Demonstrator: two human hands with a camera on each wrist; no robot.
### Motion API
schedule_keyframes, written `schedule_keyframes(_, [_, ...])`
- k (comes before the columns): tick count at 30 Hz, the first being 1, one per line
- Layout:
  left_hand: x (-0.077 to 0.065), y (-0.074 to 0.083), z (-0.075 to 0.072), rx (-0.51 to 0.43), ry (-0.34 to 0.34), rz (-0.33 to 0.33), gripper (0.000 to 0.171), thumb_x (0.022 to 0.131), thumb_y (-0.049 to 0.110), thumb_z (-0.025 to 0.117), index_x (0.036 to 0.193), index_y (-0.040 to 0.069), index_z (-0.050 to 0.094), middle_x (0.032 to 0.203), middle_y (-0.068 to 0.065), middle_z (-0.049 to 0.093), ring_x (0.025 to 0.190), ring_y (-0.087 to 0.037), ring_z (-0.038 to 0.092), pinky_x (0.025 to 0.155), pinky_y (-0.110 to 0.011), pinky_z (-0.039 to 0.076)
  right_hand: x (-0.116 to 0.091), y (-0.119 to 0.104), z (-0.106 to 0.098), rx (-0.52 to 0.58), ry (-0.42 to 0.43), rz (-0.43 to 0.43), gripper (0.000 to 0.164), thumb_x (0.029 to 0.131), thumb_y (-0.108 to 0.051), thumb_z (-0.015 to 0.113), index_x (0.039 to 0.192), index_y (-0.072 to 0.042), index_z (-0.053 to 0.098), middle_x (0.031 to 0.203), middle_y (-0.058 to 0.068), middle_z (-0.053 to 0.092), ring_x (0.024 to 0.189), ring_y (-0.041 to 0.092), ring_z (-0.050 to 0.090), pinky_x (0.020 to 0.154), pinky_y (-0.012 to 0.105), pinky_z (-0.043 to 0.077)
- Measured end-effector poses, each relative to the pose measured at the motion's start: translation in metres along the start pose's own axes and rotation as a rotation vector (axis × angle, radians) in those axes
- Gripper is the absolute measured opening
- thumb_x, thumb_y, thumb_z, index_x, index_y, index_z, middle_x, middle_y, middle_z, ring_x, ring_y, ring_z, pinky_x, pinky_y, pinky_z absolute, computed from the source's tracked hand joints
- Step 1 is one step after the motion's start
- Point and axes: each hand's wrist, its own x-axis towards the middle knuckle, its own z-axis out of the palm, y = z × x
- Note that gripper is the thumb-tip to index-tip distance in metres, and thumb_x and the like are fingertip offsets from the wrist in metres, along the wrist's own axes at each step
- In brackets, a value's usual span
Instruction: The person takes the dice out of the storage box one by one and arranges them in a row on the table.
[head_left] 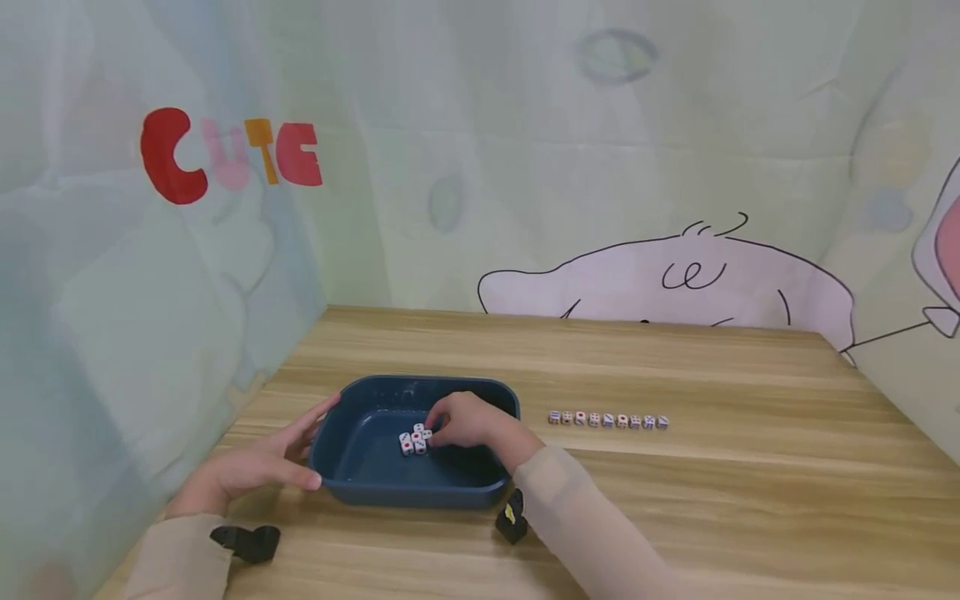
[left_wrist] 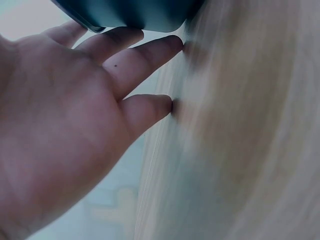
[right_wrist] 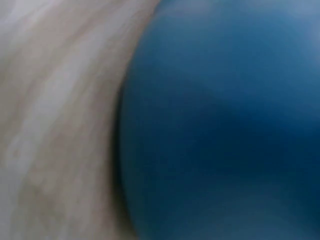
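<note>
Dice [head_left: 407,444] lie clustered in a blue tub [head_left: 412,497], the left hand [head_left: 258,464] with fingers spread at its left end, the right hand [head_left: 468,419] at them, whether pinching one I cannot tell, a row of dice [head_left: 608,421] farther right, a curtain [head_left: 450,125] behind.

Screened-off, booth-like spot, I judge: cartoon-printed cloth [head_left: 465,142] left, far and right around 1 wood-grain table [head_left: 750,492].

Colourful letters [head_left: 229,175] reading "CUTE" stand on the pale backdrop [head_left: 150,317], upper left in head view.
</note>
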Motion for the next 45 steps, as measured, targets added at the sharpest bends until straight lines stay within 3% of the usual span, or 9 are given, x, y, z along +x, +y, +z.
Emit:
schedule_keyframes(5, [-0.001, 0.0, -0.001, -0.007, 0.004, -0.004, 0.108, 0.085, 0.011, 0.069, 0.154, 0.015, -0.013, 0.154, -0.036, 0.004, 0.129, -0.024, 0.035, 0.094, -0.021, 0.039, 0.002, -0.003, 0.002, -0.016, 0.0, 0.018, 0.015, 0.085, -0.013, 0.073, 0.099, -0.008, 0.071, 0.066, -0.002, 0.057, 0.058, 0.01, 0.049, 0.056, 0.021, 0.038])
schedule_keyframes(8, [-0.001, 0.0, -0.001, -0.014, 0.001, 0.0, 0.108, 0.085, 0.011, 0.069, 0.154, 0.015, -0.014, 0.154, -0.036, 0.003, 0.127, -0.019, 0.036, 0.094, -0.021, 0.039, 0.003, -0.004, 0.002, -0.035, 0.0, 0.023, 0.015, 0.085, -0.013, 0.072, 0.099, -0.008, 0.072, 0.067, -0.002, 0.057, 0.059, 0.01, 0.05, 0.056, 0.021, 0.038])
schedule_keyframes(12, [-0.001, 0.0, -0.001, -0.009, 0.002, 0.0, 0.108, 0.085, 0.011, 0.07, 0.154, 0.015, -0.013, 0.154, -0.036, 0.004, 0.129, -0.024, 0.036, 0.094, -0.021, 0.039, 0.003, -0.005, 0.003, -0.064, 0.001, 0.032, 0.014, 0.086, -0.015, 0.072, 0.099, -0.009, 0.072, 0.071, -0.003, 0.058, 0.062, 0.009, 0.051, 0.058, 0.021, 0.039])
schedule_keyframes(19, [-0.001, -0.001, -0.001, 0.001, 0.009, -0.019, 0.108, 0.085, 0.011, 0.069, 0.154, 0.017, -0.013, 0.154, -0.035, 0.005, 0.134, -0.046, 0.026, 0.094, -0.022, 0.038, 0.002, -0.004, 0.003, -0.103, -0.004, 0.02, 0.01, 0.087, -0.014, 0.07, 0.096, -0.011, 0.072, 0.07, -0.003, 0.058, 0.061, 0.009, 0.05, 0.059, 0.021, 0.039])
schedule_keyframes(25, [-0.003, -0.001, -0.001, -0.007, 0.004, -0.001, 0.107, 0.085, 0.011, 0.069, 0.154, 0.017, -0.012, 0.153, -0.036, 0.006, 0.132, -0.035, 0.032, 0.094, -0.022, 0.038, -0.003, -0.002, -0.001, -0.129, 0.016, -0.025, 0.008, 0.088, -0.017, 0.07, 0.093, -0.011, 0.071, 0.071, -0.003, 0.06, 0.062, 0.008, 0.053, 0.059, 0.022, 0.042])
schedule_keyframes(29, [-0.003, 0.001, 0.0, -0.005, 0.005, -0.003, 0.107, 0.085, 0.013, 0.069, 0.154, 0.016, -0.013, 0.154, -0.036, 0.007, 0.132, -0.033, 0.032, 0.095, -0.022, 0.038, -0.01, -0.001, -0.008, -0.12, 0.04, -0.059, 0.011, 0.089, -0.02, 0.069, 0.095, -0.011, 0.071, 0.077, -0.003, 0.063, 0.066, 0.008, 0.055, 0.061, 0.022, 0.045])
schedule_keyframes(36, [-0.002, -0.001, -0.001, -0.022, -0.004, 0.018, 0.107, 0.085, 0.01, 0.069, 0.154, 0.015, -0.013, 0.153, -0.037, 0.004, 0.125, -0.013, 0.038, 0.094, -0.02, 0.038, -0.024, 0.001, -0.027, -0.084, 0.074, -0.112, 0.016, 0.092, -0.02, 0.066, 0.101, -0.009, 0.071, 0.086, 0.0, 0.066, 0.075, 0.012, 0.057, 0.067, 0.025, 0.047])
schedule_keyframes(45, [-0.002, 0.001, 0.0, -0.018, 0.001, -0.002, 0.107, 0.085, 0.012, 0.069, 0.154, 0.016, -0.012, 0.153, -0.036, 0.005, 0.126, -0.017, 0.037, 0.094, -0.022, 0.038, -0.051, 0.005, -0.059, -0.015, 0.14, -0.2, 0.014, 0.091, -0.014, 0.066, 0.101, -0.006, 0.07, 0.082, 0.002, 0.066, 0.07, 0.011, 0.056, 0.063, 0.023, 0.047])
